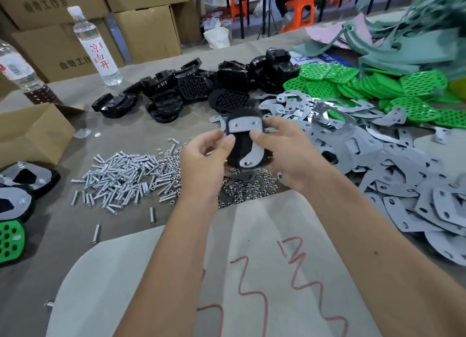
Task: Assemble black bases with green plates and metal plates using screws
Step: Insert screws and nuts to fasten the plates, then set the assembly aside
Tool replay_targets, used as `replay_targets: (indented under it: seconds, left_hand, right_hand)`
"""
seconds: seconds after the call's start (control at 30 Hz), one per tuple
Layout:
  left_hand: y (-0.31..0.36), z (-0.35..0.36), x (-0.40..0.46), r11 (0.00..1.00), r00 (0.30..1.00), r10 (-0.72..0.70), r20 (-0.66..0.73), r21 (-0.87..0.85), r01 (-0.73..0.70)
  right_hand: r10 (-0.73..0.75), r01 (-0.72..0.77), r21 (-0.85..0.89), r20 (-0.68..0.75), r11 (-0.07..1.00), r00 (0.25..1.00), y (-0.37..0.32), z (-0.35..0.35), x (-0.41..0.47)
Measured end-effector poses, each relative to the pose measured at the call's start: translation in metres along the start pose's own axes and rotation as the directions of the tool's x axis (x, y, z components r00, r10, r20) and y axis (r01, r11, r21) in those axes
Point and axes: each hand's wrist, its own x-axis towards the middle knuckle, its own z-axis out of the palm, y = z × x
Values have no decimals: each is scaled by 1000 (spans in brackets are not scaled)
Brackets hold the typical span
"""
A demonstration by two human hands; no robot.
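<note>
Around me the table (pixel 141 135) is crowded: cardboard boxes (pixel 146 31) behind two water bottles (pixel 97 46), then heaps of black bases (pixel 201 84), green plates (pixel 378 89), metal plates (pixel 393 170), screws (pixel 126 177) and nuts (pixel 247 185), too many to count. Three finished pieces (pixel 15 200) lie at the left edge. Above the nuts, my left hand (pixel 204 157) and right hand (pixel 285 155) both pinch one black base (pixel 243 145) with a metal plate (pixel 245 128) on it.
</note>
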Motion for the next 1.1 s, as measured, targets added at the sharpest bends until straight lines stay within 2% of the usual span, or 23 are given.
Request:
replay_targets:
  seconds: [0.07, 0.1, 0.17, 0.2, 0.27, 0.33, 0.37, 0.5, 0.63, 0.73, 0.77, 0.8, 0.87, 1.0, 1.1]
  left_hand:
    - [-1, 19, -3, 959, 992, 127, -4, 257, -122]
    - [-1, 29, -7, 882, 975, 210, 66, 417, -218]
    - [-2, 51, -18, 706, 936, 233, 262, 617, -348]
    - [-2, 62, -23, 638, 928, 197, 318, 677, -367]
    - [-3, 83, -31, 508, 937, 115, 330, 791, -341]
    - [-4, 101, -34, 402, 955, 76, 286, 868, -291]
    - [-6, 108, -34, 391, 962, 77, 261, 880, -270]
    - [-9, 116, -29, 507, 985, 27, 168, 847, -158]
    - [2, 94, -17, 652, 985, 0, 170, 747, -129]
    - [9, 60, -3, 884, 992, -5, 124, 465, -54]
    - [10, 46, 1, 929, 995, 6, 97, 368, -41]
    - [10, 32, 4, 947, 996, 29, 79, 317, -53]
    - [7, 8, 10, 943, 996, 72, 54, 322, -85]
    - [1, -7, 19, 940, 998, 58, 10, 337, -58]
    - [3, 6, 21, 941, 995, 64, 75, 327, -85]
  right_hand:
    - [-18, 30, 54, -214, 998, 977, -6, -18, 8]
    - [-44, 67, 61, -320, 996, 946, -9, -28, 10]
    - [-79, 125, 58, -506, 991, 859, -15, -46, 12]
    - [-84, 140, 52, -577, 989, 813, -18, -54, 11]
    - [-86, 165, 59, -657, 984, 749, -20, -65, 12]
    - [-41, 163, 114, -684, 980, 728, -21, -70, 13]
    - [-23, 160, 137, -685, 978, 728, -21, -70, 14]
    - [-29, 181, 164, -658, 970, 752, -22, -66, 11]
    - [-33, 183, 174, -631, 968, 775, -25, -66, 8]
    - [-84, 179, 114, -564, 977, 822, -27, -59, 6]
    - [-109, 181, 81, -541, 980, 834, -27, -54, 6]
    - [-131, 178, 40, -524, 983, 841, -26, -50, 6]
    - [-165, 171, -36, -506, 985, 846, -24, -42, 7]
    - [-173, 150, -86, -503, 985, 847, -18, -35, 8]
    - [-154, 127, -89, -475, 988, 867, -15, -34, 10]
